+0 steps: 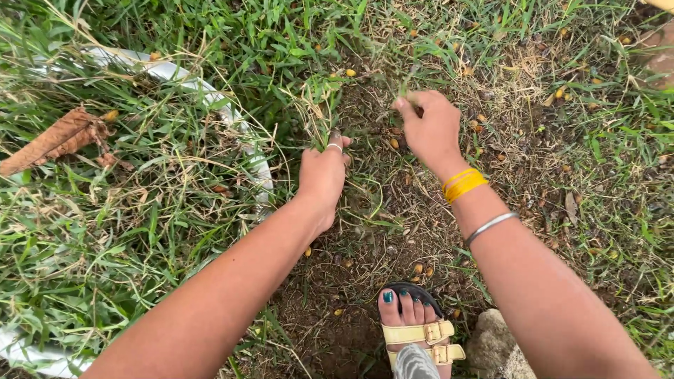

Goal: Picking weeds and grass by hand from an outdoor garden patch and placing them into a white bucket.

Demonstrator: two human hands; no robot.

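My left hand (323, 172), with a ring on one finger, is closed around a tuft of grass (317, 105) at the edge of a bare dirt patch (372, 231). My right hand (430, 126) pinches a few green grass blades (407, 90) between thumb and fingers, just right of the left hand. Yellow bands (463, 184) and a silver bangle (489, 226) sit on my right wrist. Small yellow seeds or fruits (350, 72) lie scattered over the dirt.
Thick grass (126, 210) fills the left side, with a white curved strip (210, 95) running through it and a brown dry leaf (60, 139). My foot in a yellow-strapped sandal (414, 326) stands at the bottom, beside a grey stone (495, 344).
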